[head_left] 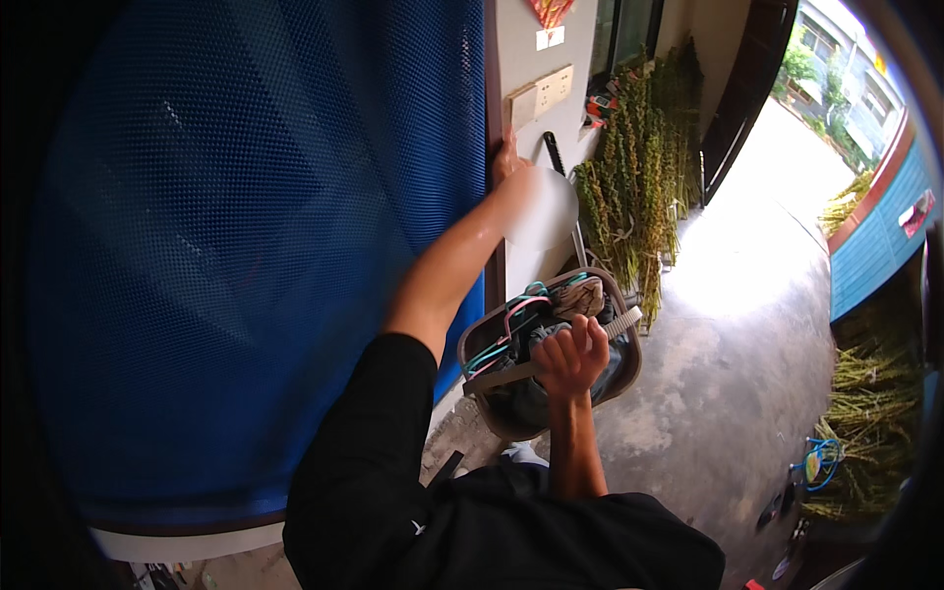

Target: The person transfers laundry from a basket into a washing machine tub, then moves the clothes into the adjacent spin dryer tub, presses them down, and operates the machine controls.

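My right hand (570,356) is closed around the pale strap-like handle (621,323) of a brown-grey laundry basket (632,369), hanging in front of my body. Inside lie turquoise and pink clothes hangers (511,320), dark clothes (523,401) and a brown crumpled cloth (580,298). My left arm reaches forward, and my left hand (508,162) is at the door frame (494,88) beside the edge of a blue mesh curtain (295,216). Its fingers look stretched upward, partly hidden; a blurred round patch covers the area beside the wrist.
Wall switches and sockets (541,93) are above my left hand. Bundles of dried plant stalks (634,157) lean against the wall, with more stalks (865,423) at the right. A sunlit doorway (767,187) opens ahead over a concrete floor (678,393).
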The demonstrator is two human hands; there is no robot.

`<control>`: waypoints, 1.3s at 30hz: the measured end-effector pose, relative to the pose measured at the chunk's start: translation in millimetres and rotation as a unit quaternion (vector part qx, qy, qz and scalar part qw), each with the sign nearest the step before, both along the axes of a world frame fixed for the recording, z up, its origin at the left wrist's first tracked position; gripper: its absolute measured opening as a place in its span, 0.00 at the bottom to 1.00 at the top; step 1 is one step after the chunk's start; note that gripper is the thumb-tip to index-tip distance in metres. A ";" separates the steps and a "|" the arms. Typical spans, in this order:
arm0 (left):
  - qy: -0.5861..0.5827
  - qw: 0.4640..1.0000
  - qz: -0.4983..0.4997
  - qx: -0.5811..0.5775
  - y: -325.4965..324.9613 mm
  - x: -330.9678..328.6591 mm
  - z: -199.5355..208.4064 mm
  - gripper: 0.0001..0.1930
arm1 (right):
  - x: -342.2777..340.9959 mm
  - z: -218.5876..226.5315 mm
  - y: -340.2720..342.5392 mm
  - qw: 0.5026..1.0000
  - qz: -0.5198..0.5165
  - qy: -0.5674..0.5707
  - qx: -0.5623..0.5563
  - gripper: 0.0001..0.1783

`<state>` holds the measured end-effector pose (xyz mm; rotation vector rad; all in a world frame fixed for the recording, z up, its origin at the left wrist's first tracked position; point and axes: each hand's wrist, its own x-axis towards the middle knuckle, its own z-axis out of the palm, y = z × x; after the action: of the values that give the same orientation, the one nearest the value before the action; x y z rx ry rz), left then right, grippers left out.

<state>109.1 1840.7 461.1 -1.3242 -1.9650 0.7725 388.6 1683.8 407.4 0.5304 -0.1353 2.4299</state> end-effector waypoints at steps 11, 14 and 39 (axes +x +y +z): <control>-0.856 0.355 -0.140 0.349 -243.8 -39.4 -97.4 0.40 | -44.9 -10.3 -38.7 0.999 0.032 -0.019 -0.004 0.23; -0.852 0.338 -0.108 0.385 -282.3 -69.4 -89.8 0.47 | -63.7 1.5 -78.8 0.997 0.082 -0.008 -0.004 0.23; -0.321 0.546 0.032 0.774 -522.3 -366.4 174.9 0.69 | -371.3 -17.3 -243.7 0.896 0.419 -0.064 -0.134 0.29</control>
<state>-257.3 1318.4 635.9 -0.2596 -1.9850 -1.5001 17.3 1440.1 390.0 0.3320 0.4691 3.2452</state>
